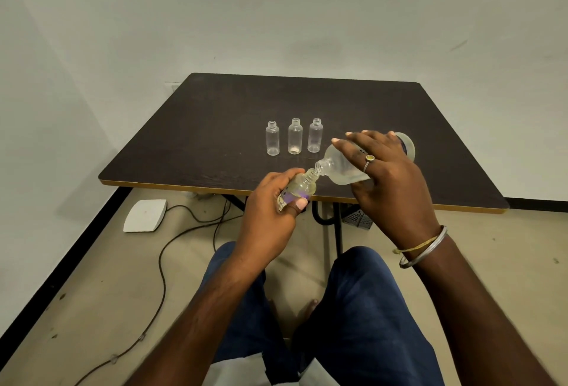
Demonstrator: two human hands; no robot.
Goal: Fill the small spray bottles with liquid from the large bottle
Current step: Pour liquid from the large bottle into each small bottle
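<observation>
Your left hand [270,201] wraps the small spray bottle [302,185] mid-body at the table [215,115] edge. Your right hand [390,170] clasps the large bottle [341,167], tipped neck to neck. Both are probably light, slick, squeezable plastic, so grip them gently. The three spare bottles [294,136] stand behind.

My right hand [387,176] covers the middle of the large bottle [341,170], so most of its label is hidden. My left hand [270,210] hides the base of the small bottle [302,185]. Any stream between their necks is too fine to tell.
</observation>
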